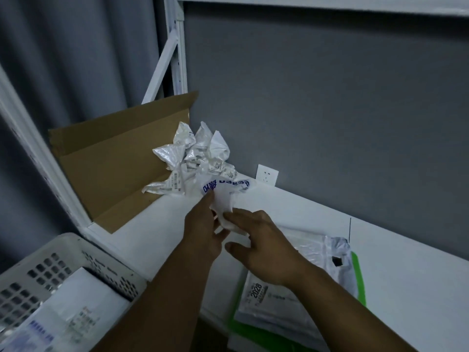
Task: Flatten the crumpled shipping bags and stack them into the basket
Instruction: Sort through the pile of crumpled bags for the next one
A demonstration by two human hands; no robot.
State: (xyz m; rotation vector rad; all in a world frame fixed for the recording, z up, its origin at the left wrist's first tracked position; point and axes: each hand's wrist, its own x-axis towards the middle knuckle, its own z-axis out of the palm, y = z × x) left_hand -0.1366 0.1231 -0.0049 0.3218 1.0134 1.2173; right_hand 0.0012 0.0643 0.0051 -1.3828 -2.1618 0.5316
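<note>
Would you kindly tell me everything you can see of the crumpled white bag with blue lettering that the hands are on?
The crumpled white plastic shipping bag with blue lettering looks thin and glossy, creased and not yet flat. It sits over the white shelf, at the near edge of the pile of crumpled white bags; whether it is lifted clear is hard to tell. The left hand pinches its lower left part, and the right hand rests its fingers on its lower edge.
</note>
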